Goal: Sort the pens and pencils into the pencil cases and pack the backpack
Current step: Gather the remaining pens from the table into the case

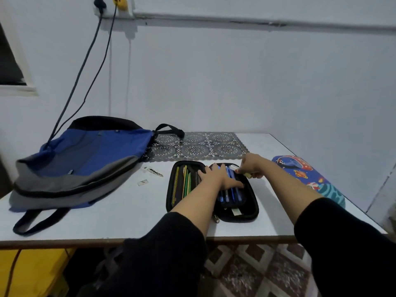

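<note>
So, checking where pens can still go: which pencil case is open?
The black pencil case in the middle, spread flat with pens and pencils showing. The blue rocket-print case to its right is closed.

The white surface (107, 219) has a brown front edge. At its far side, against the wall, lies a dark mat (205, 146) with round, lace-like patterns. On the surface in front of the mat lie two small scraps (143, 182), one pale and one dark and narrow. Two dark cables (85, 61) hang down the pale wall from a socket (107, 9) at the top, one of them from a yellow plug (120, 2). A grey conduit (257, 21) runs along the wall. A window frame (19, 88) shows at the left edge. Below, the floor (257, 271) has brown and white diamond tiles, and something yellow (32, 273) stands under the surface.
</note>
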